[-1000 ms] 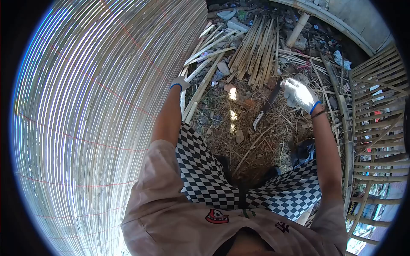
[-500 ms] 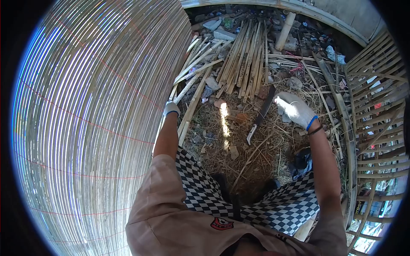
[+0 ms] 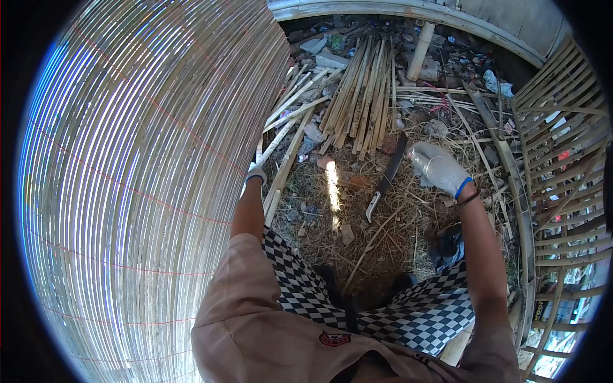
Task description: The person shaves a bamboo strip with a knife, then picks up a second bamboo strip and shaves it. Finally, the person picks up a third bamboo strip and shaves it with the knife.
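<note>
My left hand, in a white glove with a blue cuff, is at the right edge of the tall slatted bamboo screen; its fingers are too hidden to tell their grip. My right hand, gloved too, hovers above the straw-covered ground with its fingers bent, and what is under them cannot be made out. Between my hands a machete with a dark blade and pale handle lies on the ground. Beyond it rests a bundle of split bamboo strips.
Loose bamboo strips lie beside the screen. A bamboo post stands at the back near rubble and litter. On the right are a long bamboo pole and a slatted bamboo fence. My legs, in checkered cloth, are below.
The view has shifted slightly. My right hand is a little lower relative to the machete, and the bright sunlight on its glove has gone. My left hand stays beside the screen.
</note>
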`<act>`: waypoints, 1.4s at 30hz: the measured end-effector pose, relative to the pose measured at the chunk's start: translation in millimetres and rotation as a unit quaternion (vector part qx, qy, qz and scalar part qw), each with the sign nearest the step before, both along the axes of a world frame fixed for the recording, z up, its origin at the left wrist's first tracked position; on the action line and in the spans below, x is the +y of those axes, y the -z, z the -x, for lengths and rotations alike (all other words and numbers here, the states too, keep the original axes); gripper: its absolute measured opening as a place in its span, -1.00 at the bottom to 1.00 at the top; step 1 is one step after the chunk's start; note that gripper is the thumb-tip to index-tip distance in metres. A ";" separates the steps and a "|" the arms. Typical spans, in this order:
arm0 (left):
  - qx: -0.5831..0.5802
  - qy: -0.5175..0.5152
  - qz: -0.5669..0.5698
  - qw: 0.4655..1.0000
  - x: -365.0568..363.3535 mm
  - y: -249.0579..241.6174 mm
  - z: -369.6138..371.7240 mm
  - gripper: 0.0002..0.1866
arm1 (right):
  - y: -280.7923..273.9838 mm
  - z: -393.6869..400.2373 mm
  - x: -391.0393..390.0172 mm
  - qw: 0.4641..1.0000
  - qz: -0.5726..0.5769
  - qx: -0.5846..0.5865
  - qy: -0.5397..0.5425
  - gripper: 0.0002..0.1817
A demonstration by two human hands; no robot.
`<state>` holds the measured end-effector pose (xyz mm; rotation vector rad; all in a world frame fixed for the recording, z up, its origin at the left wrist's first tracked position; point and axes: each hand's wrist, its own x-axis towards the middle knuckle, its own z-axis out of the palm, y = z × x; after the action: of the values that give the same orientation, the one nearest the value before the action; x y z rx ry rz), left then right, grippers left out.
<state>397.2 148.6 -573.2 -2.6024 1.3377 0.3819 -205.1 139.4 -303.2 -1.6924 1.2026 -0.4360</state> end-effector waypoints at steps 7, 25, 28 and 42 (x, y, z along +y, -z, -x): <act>0.007 -0.009 -0.013 1.000 11.2 -6.2 -2.6 -0.58 | 15.7 6.5 -11.0 0.995 0.081 0.021 -0.056 -0.67; 0.267 -0.092 0.031 0.959 11.6 -67.9 21.0 -0.04 | 19.2 2.1 -7.3 0.998 0.054 0.010 -0.044 -0.75; 0.275 -0.085 0.028 0.957 12.1 -78.3 28.6 -0.09 | 17.7 1.7 -7.6 0.996 0.069 0.028 -0.052 -0.77; 0.174 -0.014 0.059 0.983 17.4 -94.7 26.9 -0.03 | 22.7 2.5 -8.0 0.989 0.111 0.057 -0.079 -0.58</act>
<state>370.3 166.0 -478.5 -2.7447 1.4667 0.8186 -207.7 131.4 -325.9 -2.0112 1.1234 -0.3907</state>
